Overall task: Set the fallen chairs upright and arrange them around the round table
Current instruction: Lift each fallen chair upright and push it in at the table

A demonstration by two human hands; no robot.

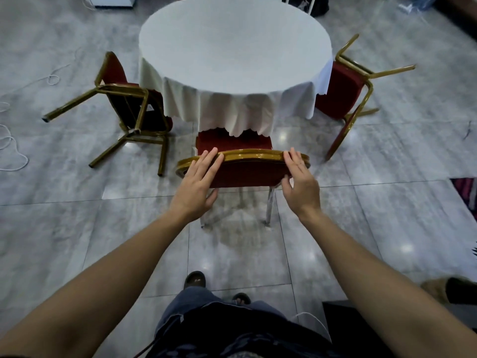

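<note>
A round table (pixel 235 47) with a white cloth stands ahead of me. One red chair with a gold frame (pixel 247 171) stands upright at its near side, the seat tucked under the cloth's hem. My left hand (pixel 198 179) lies over the left end of its backrest, fingers on top and thumb beneath. My right hand (pixel 302 182) holds the right end the same way. A second chair (pixel 134 109) lies tipped over left of the table, legs pointing toward me. A third chair (pixel 340 91) lies on its side at the table's right, legs pointing right.
White cords (pixel 13 151) loop on the glossy grey tile floor at far left. A patterned rug edge (pixel 467 192) shows at the right. Another person's foot (pixel 449 290) is at lower right. A white box (pixel 113 0) and a dark bag (pixel 309 3) sit beyond the table.
</note>
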